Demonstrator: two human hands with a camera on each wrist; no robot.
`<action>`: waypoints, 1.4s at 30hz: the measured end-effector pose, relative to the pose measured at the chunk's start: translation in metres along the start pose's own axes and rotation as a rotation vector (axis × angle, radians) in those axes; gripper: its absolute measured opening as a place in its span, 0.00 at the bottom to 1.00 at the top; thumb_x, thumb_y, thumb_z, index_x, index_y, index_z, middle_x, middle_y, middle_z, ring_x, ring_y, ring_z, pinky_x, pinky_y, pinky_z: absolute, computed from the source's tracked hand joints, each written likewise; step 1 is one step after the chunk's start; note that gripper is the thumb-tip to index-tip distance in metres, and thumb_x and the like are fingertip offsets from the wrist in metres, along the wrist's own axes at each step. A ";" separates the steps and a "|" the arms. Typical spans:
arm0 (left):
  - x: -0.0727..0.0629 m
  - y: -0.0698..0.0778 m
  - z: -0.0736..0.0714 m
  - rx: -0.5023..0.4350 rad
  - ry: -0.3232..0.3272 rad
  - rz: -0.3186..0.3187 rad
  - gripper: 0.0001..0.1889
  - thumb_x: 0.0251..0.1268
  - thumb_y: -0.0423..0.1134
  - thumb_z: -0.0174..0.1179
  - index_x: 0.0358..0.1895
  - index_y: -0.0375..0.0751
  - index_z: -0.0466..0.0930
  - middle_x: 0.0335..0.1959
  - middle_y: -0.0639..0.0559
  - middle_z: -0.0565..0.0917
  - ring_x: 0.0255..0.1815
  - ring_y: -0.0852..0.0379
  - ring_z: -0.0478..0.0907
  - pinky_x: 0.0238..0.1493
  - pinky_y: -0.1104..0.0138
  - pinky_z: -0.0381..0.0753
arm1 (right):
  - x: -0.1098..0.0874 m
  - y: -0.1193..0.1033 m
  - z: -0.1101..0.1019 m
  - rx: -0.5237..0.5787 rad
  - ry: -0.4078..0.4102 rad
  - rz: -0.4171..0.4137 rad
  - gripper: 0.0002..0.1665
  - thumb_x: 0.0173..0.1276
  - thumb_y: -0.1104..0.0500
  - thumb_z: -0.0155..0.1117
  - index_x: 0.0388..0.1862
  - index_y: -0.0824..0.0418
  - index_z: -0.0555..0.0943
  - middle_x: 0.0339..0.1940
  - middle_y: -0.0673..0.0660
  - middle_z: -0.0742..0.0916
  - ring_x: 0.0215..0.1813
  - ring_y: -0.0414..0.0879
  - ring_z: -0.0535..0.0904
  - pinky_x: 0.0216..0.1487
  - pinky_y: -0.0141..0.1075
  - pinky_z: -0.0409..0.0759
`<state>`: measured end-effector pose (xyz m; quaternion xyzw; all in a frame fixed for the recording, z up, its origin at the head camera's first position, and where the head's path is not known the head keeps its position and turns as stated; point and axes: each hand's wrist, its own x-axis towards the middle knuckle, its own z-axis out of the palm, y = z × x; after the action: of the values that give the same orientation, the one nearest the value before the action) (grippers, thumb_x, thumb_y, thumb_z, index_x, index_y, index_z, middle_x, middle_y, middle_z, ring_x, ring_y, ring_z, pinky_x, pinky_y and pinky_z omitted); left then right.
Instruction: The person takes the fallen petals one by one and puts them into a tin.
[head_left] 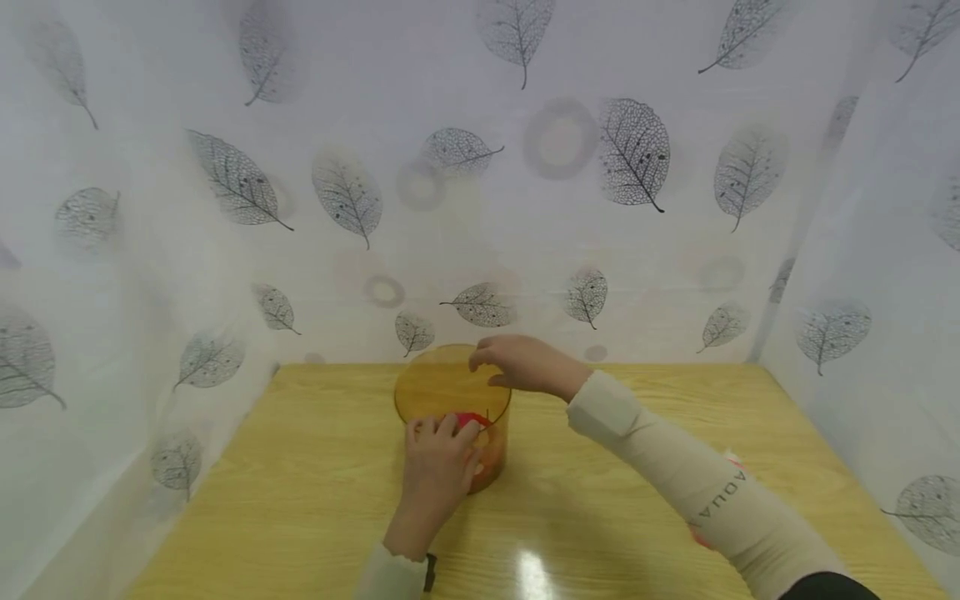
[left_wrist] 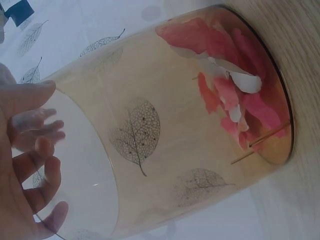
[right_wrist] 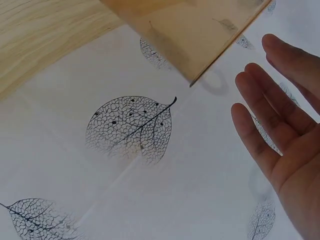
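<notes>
A see-through amber cylindrical container (head_left: 491, 454) stands upright on the table. Low inside it are crumpled pink, red and white petal-like pieces (left_wrist: 215, 40) and thin brown sticks (left_wrist: 270, 135). My left hand (head_left: 438, 462) is at its near rim, fingers loosely bent over the mouth and thumb by the edge, holding nothing. My right hand (head_left: 525, 364) hovers over the far right side of the rim. Its fingers are spread and relaxed in the right wrist view, with a gap between them and the container's edge (right_wrist: 192, 82).
The pale wooden table (head_left: 315, 467) is enclosed by white sheets with leaf prints (head_left: 633, 154) at the back and both sides. A pink and white thing (head_left: 732, 458) lies on the right, mostly hidden behind my right sleeve (head_left: 675, 471).
</notes>
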<state>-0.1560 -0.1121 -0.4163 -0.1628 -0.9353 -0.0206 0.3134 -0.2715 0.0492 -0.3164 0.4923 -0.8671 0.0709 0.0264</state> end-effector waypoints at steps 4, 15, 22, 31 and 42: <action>0.001 0.000 0.000 0.000 0.012 0.004 0.18 0.43 0.49 0.73 0.37 0.54 0.76 0.34 0.53 0.79 0.35 0.51 0.73 0.46 0.54 0.71 | -0.019 0.015 0.000 0.011 0.046 0.030 0.15 0.58 0.62 0.68 0.46 0.59 0.81 0.46 0.54 0.85 0.47 0.48 0.82 0.50 0.38 0.79; -0.001 -0.002 0.002 0.032 0.035 0.004 0.19 0.43 0.50 0.73 0.37 0.55 0.76 0.33 0.54 0.79 0.35 0.50 0.73 0.46 0.54 0.71 | -0.080 0.069 0.022 0.050 0.034 0.167 0.13 0.56 0.64 0.69 0.42 0.60 0.82 0.43 0.56 0.85 0.44 0.49 0.82 0.46 0.40 0.80; 0.000 -0.003 0.003 0.013 0.040 0.010 0.18 0.43 0.50 0.73 0.37 0.55 0.76 0.33 0.54 0.79 0.34 0.51 0.73 0.46 0.54 0.71 | -0.105 0.099 0.061 0.101 -0.050 0.265 0.14 0.55 0.68 0.69 0.43 0.63 0.82 0.42 0.59 0.85 0.45 0.53 0.82 0.44 0.40 0.81; 0.001 -0.002 0.002 0.005 0.050 0.022 0.18 0.42 0.49 0.73 0.37 0.55 0.76 0.32 0.54 0.79 0.34 0.51 0.73 0.45 0.54 0.71 | -0.120 0.127 0.106 0.095 -0.080 0.313 0.15 0.54 0.69 0.67 0.43 0.64 0.81 0.41 0.60 0.82 0.41 0.53 0.80 0.40 0.41 0.80; 0.000 -0.003 0.005 0.004 0.048 0.019 0.17 0.44 0.51 0.72 0.36 0.55 0.76 0.32 0.55 0.79 0.33 0.52 0.73 0.45 0.55 0.70 | -0.129 0.149 0.131 0.041 -0.047 0.276 0.12 0.51 0.68 0.68 0.37 0.65 0.81 0.35 0.58 0.83 0.38 0.50 0.79 0.42 0.42 0.79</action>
<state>-0.1596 -0.1141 -0.4202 -0.1706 -0.9259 -0.0196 0.3365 -0.3301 0.2149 -0.4753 0.3704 -0.9253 0.0801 -0.0139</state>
